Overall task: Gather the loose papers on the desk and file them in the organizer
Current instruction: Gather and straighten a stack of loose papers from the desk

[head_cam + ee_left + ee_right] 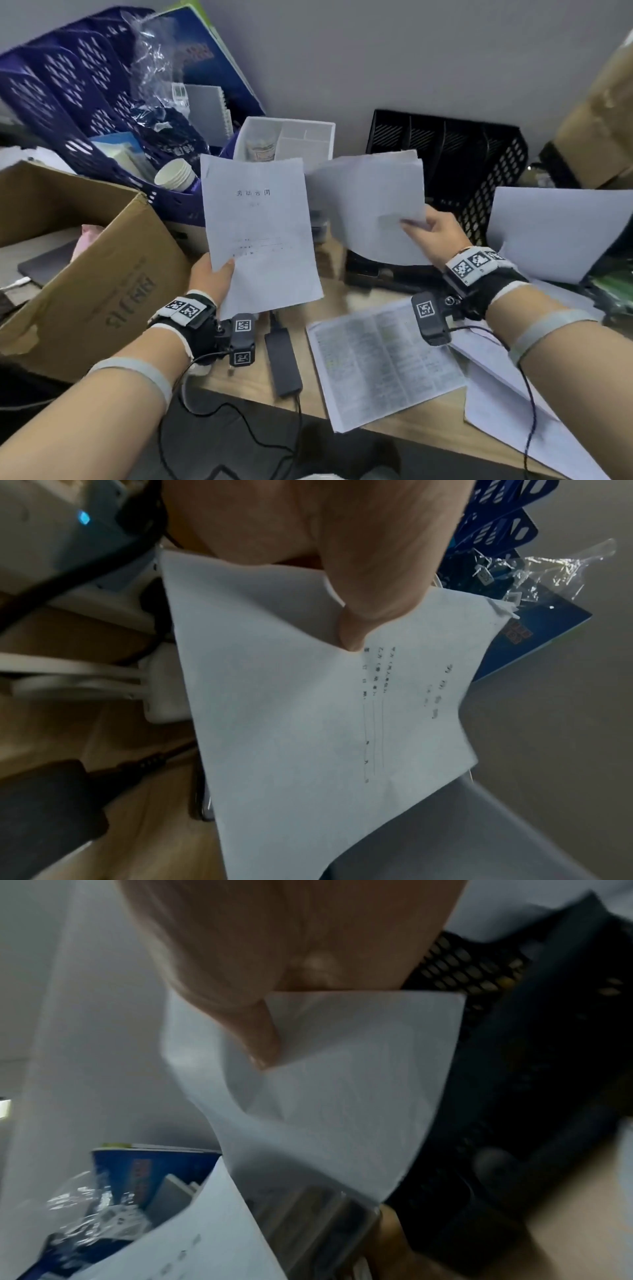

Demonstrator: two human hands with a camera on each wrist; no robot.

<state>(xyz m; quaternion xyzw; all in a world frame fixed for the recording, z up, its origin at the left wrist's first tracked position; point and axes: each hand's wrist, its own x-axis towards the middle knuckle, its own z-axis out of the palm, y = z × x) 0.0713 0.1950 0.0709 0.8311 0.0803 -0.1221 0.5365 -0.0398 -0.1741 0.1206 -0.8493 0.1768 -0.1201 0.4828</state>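
Above the desk, each grip pinches paper: left hand (212,277) printed sheet (260,233) (thumb on top), right hand (435,229) blank sheets (370,205).

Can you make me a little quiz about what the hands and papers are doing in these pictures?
1. True or false: the left hand holds a sheet with printed lines.
2. What does the right hand pinch? A) a paper cup B) blank white sheets C) a cable
3. Fill in: the densely printed page lies on the ____.

Key: 1. True; the thumb presses on the sheet's lower left edge. 2. B, the blank white sheets, held in front of the black organizer. 3. Desk, not yet gathered.
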